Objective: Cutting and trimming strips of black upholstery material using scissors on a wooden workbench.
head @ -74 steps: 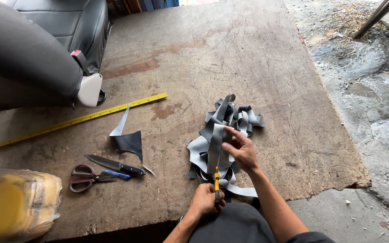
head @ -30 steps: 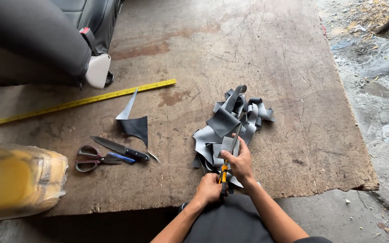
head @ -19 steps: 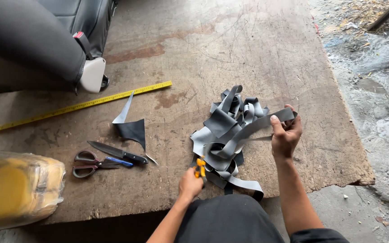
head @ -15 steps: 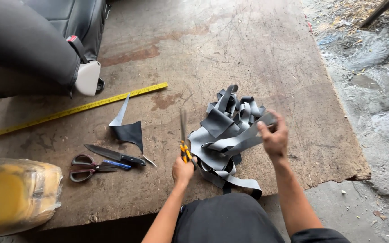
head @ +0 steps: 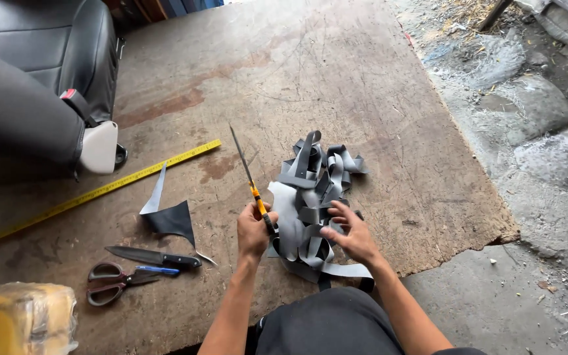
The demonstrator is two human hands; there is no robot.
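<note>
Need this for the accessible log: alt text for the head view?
The left hand holds a yellow-handled blade upright while the right hand rests on a pile of grey strips on a wooden board. Scissors and a knife lie left.

Single head-worn view, looking steeply down and forward from close above the person's hands onto a worn brown plywood board (head: 336, 85); black leather seat (head: 27, 98) at upper left, grey concrete ground (head: 527, 171) at right

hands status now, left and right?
Left hand: closed around the handle of the yellow-and-black cutter, blade pointing up and away.
Right hand: fingers spread, resting on the pile of grey strips.
</note>
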